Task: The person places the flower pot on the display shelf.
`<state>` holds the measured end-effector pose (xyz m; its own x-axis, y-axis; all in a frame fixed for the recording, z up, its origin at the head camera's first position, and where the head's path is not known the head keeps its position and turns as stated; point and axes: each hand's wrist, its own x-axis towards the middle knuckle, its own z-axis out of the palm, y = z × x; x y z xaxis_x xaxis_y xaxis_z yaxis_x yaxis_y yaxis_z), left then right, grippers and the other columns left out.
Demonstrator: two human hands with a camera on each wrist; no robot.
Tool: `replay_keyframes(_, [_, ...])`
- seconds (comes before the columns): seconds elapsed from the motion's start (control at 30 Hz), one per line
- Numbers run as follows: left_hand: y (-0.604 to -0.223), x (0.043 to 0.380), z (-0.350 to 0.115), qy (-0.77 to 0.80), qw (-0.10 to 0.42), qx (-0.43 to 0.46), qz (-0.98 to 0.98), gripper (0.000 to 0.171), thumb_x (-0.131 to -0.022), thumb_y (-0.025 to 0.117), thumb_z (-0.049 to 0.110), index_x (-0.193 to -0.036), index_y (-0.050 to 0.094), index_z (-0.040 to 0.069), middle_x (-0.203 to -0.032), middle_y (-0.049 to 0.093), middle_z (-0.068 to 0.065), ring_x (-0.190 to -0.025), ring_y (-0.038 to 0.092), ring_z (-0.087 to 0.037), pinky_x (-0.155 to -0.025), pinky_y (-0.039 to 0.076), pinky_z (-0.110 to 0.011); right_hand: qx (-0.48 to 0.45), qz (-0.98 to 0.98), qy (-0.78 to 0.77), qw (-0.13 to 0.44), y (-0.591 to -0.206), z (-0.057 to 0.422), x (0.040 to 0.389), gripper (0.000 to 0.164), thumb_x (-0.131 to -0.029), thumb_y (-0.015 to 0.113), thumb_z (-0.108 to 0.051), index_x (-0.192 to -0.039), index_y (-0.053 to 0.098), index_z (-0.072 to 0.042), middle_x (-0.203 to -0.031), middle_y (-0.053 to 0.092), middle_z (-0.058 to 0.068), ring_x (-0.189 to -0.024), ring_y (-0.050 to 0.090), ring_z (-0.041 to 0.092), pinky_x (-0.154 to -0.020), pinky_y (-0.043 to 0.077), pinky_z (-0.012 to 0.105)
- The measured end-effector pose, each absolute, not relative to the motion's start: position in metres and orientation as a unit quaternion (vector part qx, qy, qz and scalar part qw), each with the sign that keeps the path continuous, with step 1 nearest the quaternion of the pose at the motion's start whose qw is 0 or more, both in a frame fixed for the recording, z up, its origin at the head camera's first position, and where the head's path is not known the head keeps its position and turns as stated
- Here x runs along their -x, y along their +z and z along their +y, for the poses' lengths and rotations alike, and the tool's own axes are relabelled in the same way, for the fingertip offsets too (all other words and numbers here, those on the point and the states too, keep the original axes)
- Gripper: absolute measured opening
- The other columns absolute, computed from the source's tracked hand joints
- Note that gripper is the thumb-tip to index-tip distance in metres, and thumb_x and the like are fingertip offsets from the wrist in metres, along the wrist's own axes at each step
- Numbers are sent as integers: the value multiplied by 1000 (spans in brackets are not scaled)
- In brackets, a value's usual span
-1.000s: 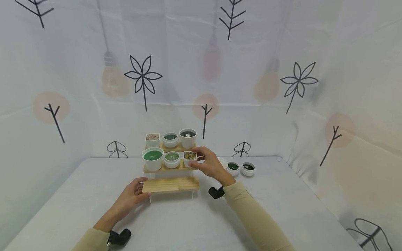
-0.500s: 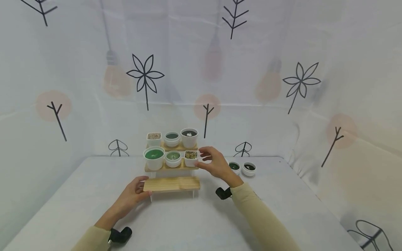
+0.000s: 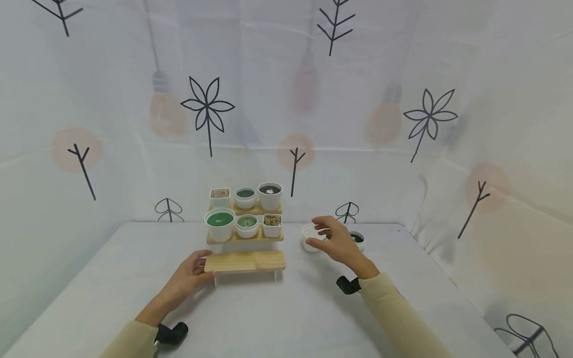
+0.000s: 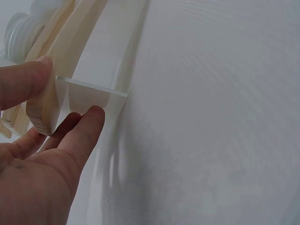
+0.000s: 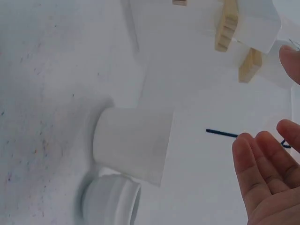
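My left hand (image 3: 187, 278) grips the left end of the lowest wooden shelf (image 3: 245, 261). In the left wrist view, fingers lie above and below the board (image 4: 70, 40), near its clear leg (image 4: 89, 91). My right hand (image 3: 337, 244) holds nothing; its fingers are spread and gently bent beside a tall white cup (image 3: 309, 243). That cup (image 5: 133, 143) stands apart from the fingertips in the right wrist view, with a low round pot (image 5: 110, 201) next to it. A small square cup (image 3: 272, 230) of speckled grainy contents sits at the middle shelf's right end.
Beside the square cup are a round pot (image 3: 246, 229) and a large green-filled cup (image 3: 220, 231). The top shelf bears a square cup (image 3: 220, 201), a low pot (image 3: 244, 201) and a dark-filled cup (image 3: 270, 200). A dark-filled pot (image 3: 357, 240) is partly behind my right hand.
My right hand has let go of the square cup on the middle shelf and moved right, toward the cups on the table. My left hand has stayed at the lowest shelf.
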<state>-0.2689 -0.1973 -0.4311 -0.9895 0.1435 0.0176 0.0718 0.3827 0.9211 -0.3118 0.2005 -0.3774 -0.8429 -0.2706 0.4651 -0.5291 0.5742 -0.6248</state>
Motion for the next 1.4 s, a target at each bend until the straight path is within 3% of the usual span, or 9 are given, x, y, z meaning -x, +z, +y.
replay_keyframes(0.2, [-431, 269, -197, 558, 33, -68, 826, 69, -87, 70, 18, -142, 33, 2, -135, 48, -26, -122, 51, -37, -97, 47, -44, -201, -877, 407, 158, -380, 220, 303, 61, -80, 77, -35, -129, 54, -7, -121, 58, 17, -105, 60, 37, -90, 49, 53])
replay_keyframes(0.47, [-431, 268, -197, 569, 36, -76, 818, 69, -87, 70, 15, -142, 31, 0, -134, 48, -26, -122, 51, -36, -96, 47, -42, -183, -880, 403, 171, -385, 235, 307, 58, -80, 78, -29, -127, 54, -6, -120, 57, 12, -108, 58, 36, -93, 48, 50])
replay_keyframes(0.7, [-430, 269, -197, 569, 36, -78, 818, 70, -87, 70, 18, -142, 31, 1, -135, 47, -26, -123, 50, -37, -97, 47, -42, -169, -887, 393, 174, -389, 246, 313, 61, -80, 78, -31, -128, 53, -2, -122, 57, 15, -111, 56, 37, -94, 46, 50])
replay_keyframes(0.9, [-430, 269, -196, 562, 34, -71, 823, 69, -87, 70, 18, -142, 32, 1, -135, 48, -26, -122, 51, -36, -97, 47, -43, -140, -901, 376, 167, -399, 258, 321, 63, -80, 77, -35, -130, 52, -5, -128, 54, 16, -115, 53, 40, -95, 44, 52])
replay_keyframes(1.13, [-430, 268, -197, 560, 35, -68, 825, 69, -87, 70, 17, -142, 32, 2, -135, 47, -26, -123, 50, -37, -97, 47, -43, -93, -914, 359, 164, -411, 279, 334, 70, -81, 74, -41, -135, 48, -5, -136, 49, 17, -127, 41, 39, -103, 35, 55])
replay_keyframes(1.4, [-430, 269, -197, 560, 35, -71, 825, 70, -87, 70, 18, -142, 32, 2, -136, 47, -26, -124, 49, -37, -98, 46, -43, -72, -921, 348, 159, -421, 299, 342, 72, -80, 75, -37, -135, 46, 1, -136, 47, 23, -129, 39, 39, -106, 31, 53])
